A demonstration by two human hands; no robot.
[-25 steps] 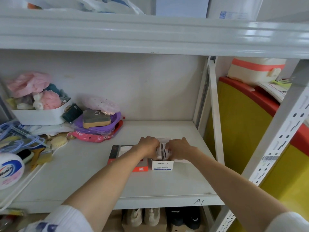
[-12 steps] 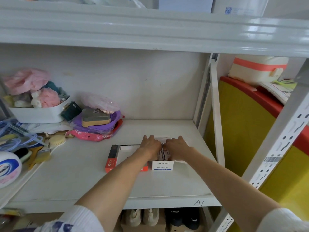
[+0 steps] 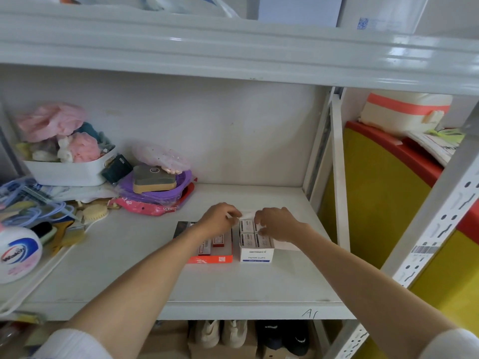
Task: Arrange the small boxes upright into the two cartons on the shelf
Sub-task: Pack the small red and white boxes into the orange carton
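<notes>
Two open cartons sit side by side on the white shelf [image 3: 145,270]. The orange-fronted carton [image 3: 210,259] on the left holds small red and white boxes [image 3: 219,240]. The white carton labelled paper clips [image 3: 256,254] on the right holds several small white boxes [image 3: 247,233] standing upright. My left hand [image 3: 220,221] rests over the back of the orange carton, its fingertips at the white carton's rear flap. My right hand [image 3: 274,224] lies on the white boxes at the carton's right side, fingers pressing down on them. Neither hand clearly grips a box.
A white tub of pink sponges [image 3: 64,167], a purple bag with a brown block [image 3: 155,182], brushes and a round bottle [image 3: 18,252] crowd the shelf's left. A white upright post [image 3: 339,177] bounds the right. Shoes [image 3: 220,332] stand below.
Both hands have drawn apart a little, uncovering the small white boxes in the paper clips carton. The camera has tilted slightly.
</notes>
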